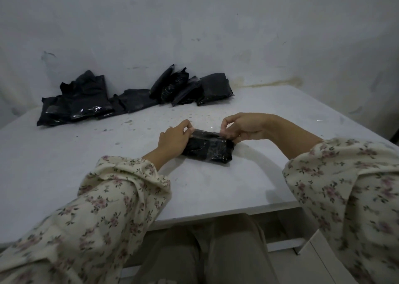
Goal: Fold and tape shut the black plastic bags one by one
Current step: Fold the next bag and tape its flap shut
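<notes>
Now: both hands pinching the folded bag

You have one black bag (pixel 208 147) folded into a small packet. It lies on the bench (pixel 64 154) straight in front of you, between your hands and well apart from the rest. Your left hand (pixel 172 140) grips its left end: thumb and curled fingers pinch the upper corner, and the palm sits against the side of the packet. Your right hand (pixel 244 127) pinches the upper right corner in much the same way, fingers curled down onto it. A shiny clear film (pixel 204 133) runs along the top of the packet between your two hands; whether it is tape is hard to tell. At the back of the bench, against the wall (pixel 216 24), lie more bags: a flat pile of bags (pixel 79 102) on the left and the leaning bags (pixel 194 87) on the right, meeting in the middle. Your flowered sleeves (pixel 103 208) fill the lower corners.
</notes>
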{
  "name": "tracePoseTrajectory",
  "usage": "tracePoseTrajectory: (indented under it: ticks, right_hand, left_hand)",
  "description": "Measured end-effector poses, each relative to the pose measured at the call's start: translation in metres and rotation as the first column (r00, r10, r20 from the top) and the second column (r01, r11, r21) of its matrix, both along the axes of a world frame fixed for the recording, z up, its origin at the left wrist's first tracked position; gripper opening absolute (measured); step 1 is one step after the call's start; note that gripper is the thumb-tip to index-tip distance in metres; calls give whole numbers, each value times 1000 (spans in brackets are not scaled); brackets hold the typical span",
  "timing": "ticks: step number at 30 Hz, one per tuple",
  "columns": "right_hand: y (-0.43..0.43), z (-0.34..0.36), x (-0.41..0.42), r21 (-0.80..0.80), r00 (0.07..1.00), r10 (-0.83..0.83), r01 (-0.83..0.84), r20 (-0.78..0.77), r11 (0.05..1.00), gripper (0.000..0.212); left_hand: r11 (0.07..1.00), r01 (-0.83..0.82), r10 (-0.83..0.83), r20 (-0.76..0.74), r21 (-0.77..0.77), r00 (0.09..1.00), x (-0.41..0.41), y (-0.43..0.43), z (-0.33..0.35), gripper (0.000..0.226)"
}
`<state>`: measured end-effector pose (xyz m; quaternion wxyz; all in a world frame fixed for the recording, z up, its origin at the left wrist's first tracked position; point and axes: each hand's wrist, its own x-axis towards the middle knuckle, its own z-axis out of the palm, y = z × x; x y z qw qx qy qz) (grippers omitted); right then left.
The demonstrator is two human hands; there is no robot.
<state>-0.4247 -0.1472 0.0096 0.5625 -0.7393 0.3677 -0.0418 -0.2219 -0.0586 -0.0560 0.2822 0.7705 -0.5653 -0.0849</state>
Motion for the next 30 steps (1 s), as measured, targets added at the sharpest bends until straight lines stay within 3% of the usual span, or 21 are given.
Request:
tracePoseTrajectory:
  ticks: [6, 12, 21, 24, 30]
  right_hand:
    - [4, 6, 8, 57, 999, -44, 44, -2, 997, 14]
    - [10, -8, 20, -125, 967, -256, 254, -3, 959, 13]
    - [-1, -21, 10, 73, 883, -452, 446, 128, 892, 10]
    - [-8, -20, 10, 150, 894, -440, 425, 81, 892, 3]
    - [-16, -9, 11, 217, 945, -328, 319, 3, 923, 8]
  left_hand:
    - [1000, -24, 24, -81, 11, 996, 3, 2, 0, 22]
    - [998, -69, 67, -130, -9, 989, 9, 4, 0, 26]
    - [1000, -15, 18, -119, 26, 993, 16, -1, 6, 25]
    - [998, -14, 25, -169, 66, 985, 20, -3, 5, 26]
    - [990, 69, -26, -319, 122, 947, 28, -2, 10, 27]
